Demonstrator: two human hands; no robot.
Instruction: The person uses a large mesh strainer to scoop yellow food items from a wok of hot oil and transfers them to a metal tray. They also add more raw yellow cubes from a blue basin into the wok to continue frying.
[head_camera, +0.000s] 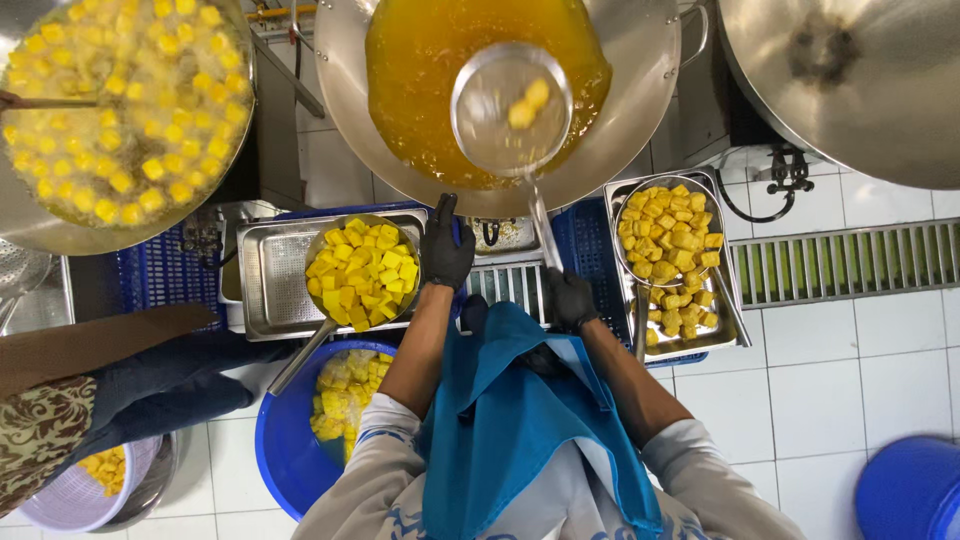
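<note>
My right hand (571, 299), in a black glove, grips the long handle of a round wire skimmer (510, 108). The skimmer hangs over a big steel wok (640, 110) of orange oil and holds two or three fried yellow cubes. My left hand (444, 250), also in a black glove, rests on the edge of a steel tray (268, 290) next to a strainer ladle (362, 272) heaped with raw yellow cubes. A teal apron covers my front.
Left, another wok (30, 225) is full of frying cubes, and a person in a brown patterned sleeve (40, 430) stands there. Right, a tray (730, 335) holds a skimmer of fried cubes. Blue tub (280, 440), blue crates, floor drain grate (850, 260), third wok (860, 80).
</note>
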